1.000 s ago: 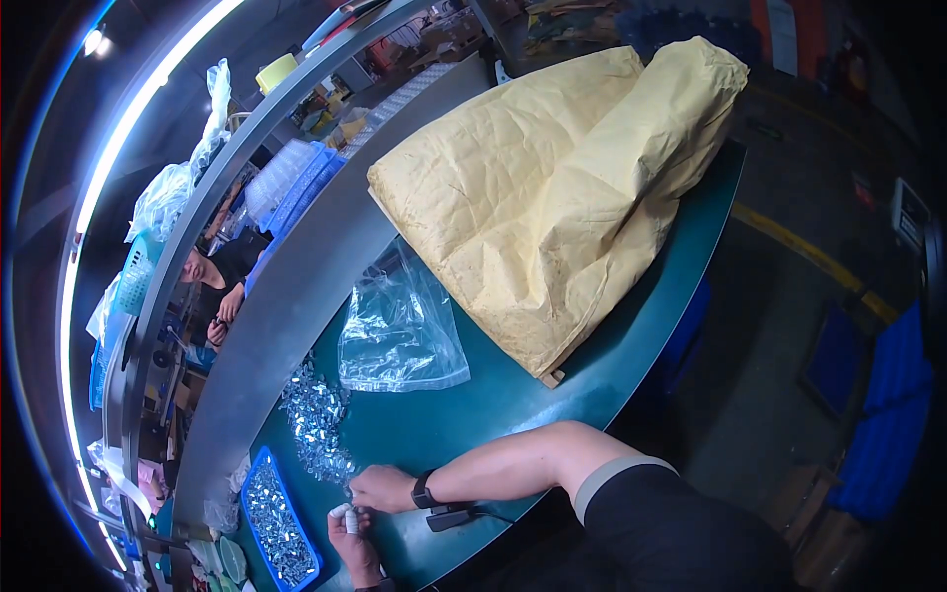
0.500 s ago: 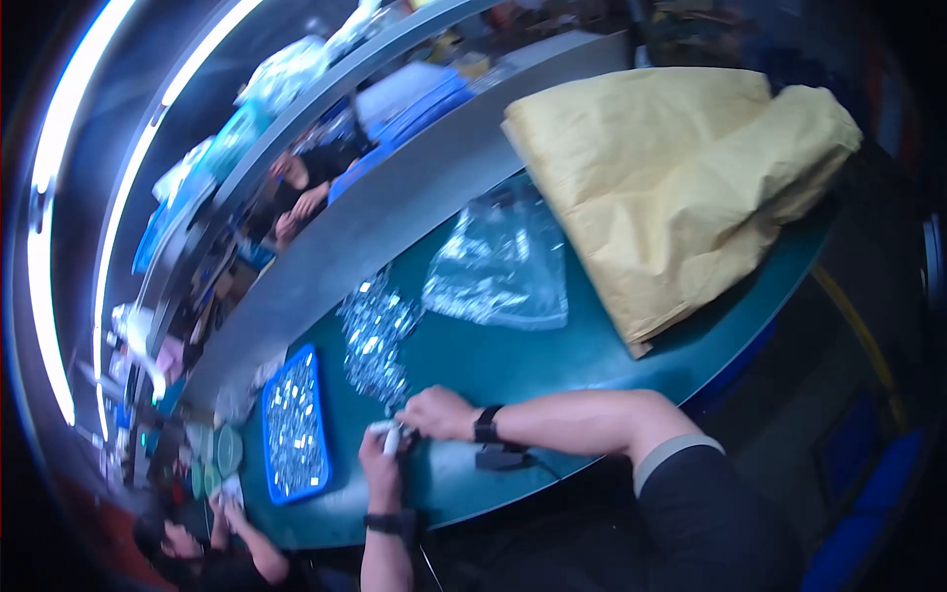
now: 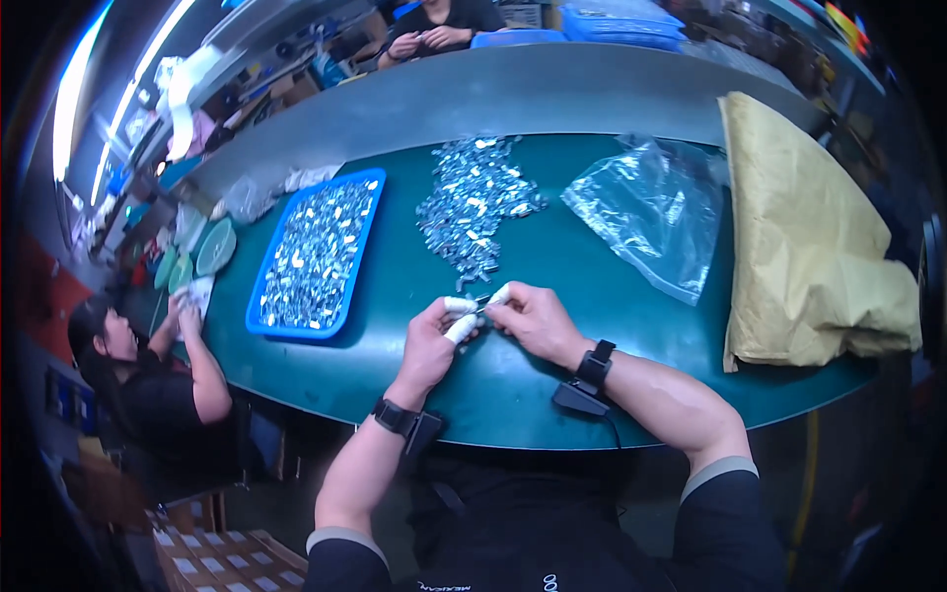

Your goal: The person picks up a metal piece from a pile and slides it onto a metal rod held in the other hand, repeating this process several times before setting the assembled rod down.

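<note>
My left hand (image 3: 434,340) and my right hand (image 3: 525,318) meet over the green table (image 3: 513,395), both wearing white finger cots. Together they pinch one small shiny metal part (image 3: 479,305) between the fingertips. Just beyond them lies a loose pile of the same small metal parts (image 3: 475,205). A blue tray (image 3: 318,253) filled with such parts sits to the left. Both wrists carry black bands.
A clear plastic bag (image 3: 653,209) lies right of the pile, and a large tan paper sack (image 3: 814,237) fills the table's right end. One person sits at the left (image 3: 148,380), another across the grey divider (image 3: 439,22). Small green dishes (image 3: 212,249) stand far left.
The view has swung from the right end of the table to straight over my hands. My hands stay together on a small part, now centred in front of the pile.
</note>
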Demonstrator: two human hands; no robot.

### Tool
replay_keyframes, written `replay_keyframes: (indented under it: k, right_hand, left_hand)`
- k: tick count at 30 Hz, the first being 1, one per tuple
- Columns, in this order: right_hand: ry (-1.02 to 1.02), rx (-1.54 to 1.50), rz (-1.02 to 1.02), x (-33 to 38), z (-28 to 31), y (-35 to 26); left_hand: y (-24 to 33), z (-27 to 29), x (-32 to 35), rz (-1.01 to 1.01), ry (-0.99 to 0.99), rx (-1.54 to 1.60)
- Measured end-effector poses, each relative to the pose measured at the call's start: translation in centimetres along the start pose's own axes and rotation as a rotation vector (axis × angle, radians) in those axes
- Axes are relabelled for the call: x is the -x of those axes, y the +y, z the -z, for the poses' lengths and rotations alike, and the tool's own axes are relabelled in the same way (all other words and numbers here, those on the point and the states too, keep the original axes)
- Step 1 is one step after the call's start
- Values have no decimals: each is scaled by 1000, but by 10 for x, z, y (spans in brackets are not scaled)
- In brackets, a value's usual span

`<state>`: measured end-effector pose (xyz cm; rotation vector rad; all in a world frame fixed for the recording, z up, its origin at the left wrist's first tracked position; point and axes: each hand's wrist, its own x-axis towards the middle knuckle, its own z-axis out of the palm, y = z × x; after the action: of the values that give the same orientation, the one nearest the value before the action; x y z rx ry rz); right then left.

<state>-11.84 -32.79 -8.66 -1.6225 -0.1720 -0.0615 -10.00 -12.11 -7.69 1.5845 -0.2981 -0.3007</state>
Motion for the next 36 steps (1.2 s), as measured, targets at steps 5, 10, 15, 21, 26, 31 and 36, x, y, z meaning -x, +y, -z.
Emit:
replay_keyframes:
  k: [5, 10, 15, 21, 26, 31, 36]
  right_hand:
    - [-47, 15, -15, 1, 2, -3]
    - [-100, 180, -172, 2, 4, -20]
    - [-37, 168, -151, 7, 2, -15]
    - [147, -22, -121, 4, 7, -10]
    - [118, -42, -122, 2, 4, -15]
    - [129, 106, 125, 7, 8, -19]
    - [118, 115, 184, 7, 3, -19]
  left_hand:
    - [-6, -6, 3, -33, 27, 62]
    - [-12, -4, 4, -98, -22, 8]
    - [-8, 0, 10, -63, 7, -42]
    - [36, 58, 7, -228, 241, -500]
    - [69, 150, -28, -273, 547, -907]
    - [62, 81, -49, -658, 41, -1100]
    - [49, 15, -52, -696, -207, -1166]
